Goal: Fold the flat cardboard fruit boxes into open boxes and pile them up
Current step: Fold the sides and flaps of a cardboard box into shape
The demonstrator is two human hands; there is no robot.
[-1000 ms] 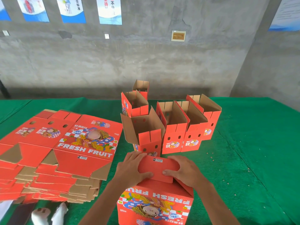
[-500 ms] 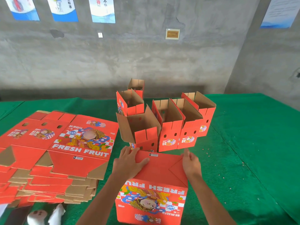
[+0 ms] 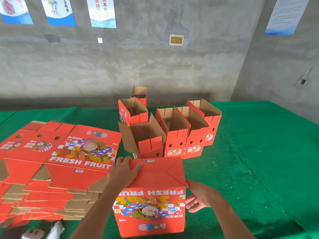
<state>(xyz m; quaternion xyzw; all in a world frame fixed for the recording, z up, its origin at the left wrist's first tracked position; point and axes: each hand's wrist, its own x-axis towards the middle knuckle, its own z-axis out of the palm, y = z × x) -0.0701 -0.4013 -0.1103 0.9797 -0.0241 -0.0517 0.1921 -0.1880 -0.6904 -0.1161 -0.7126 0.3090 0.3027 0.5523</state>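
An orange "FRESH FRUIT" box [image 3: 150, 209] stands upside down on the green table right in front of me, its bottom flaps folded flat on top. My left hand [image 3: 123, 171] lies with spread fingers on that folded bottom near its left edge. Beside the box's right upper corner is my right hand [image 3: 198, 195], fingers loosely spread at the side wall. A thick stack of flat orange boxes [image 3: 57, 163] lies to the left. Several folded open boxes [image 3: 174, 133] stand upright behind the one I handle.
The green cloth table [image 3: 259, 169] stretches bare to the right, dotted with small cardboard bits. White gloves [image 3: 55, 230] lie at the near left edge under the flat stack. A grey concrete wall with posters rises behind the table.
My right hand has left the top of the box and moved down to its right side. The bottom flaps now lie flat. My left hand stays on top.
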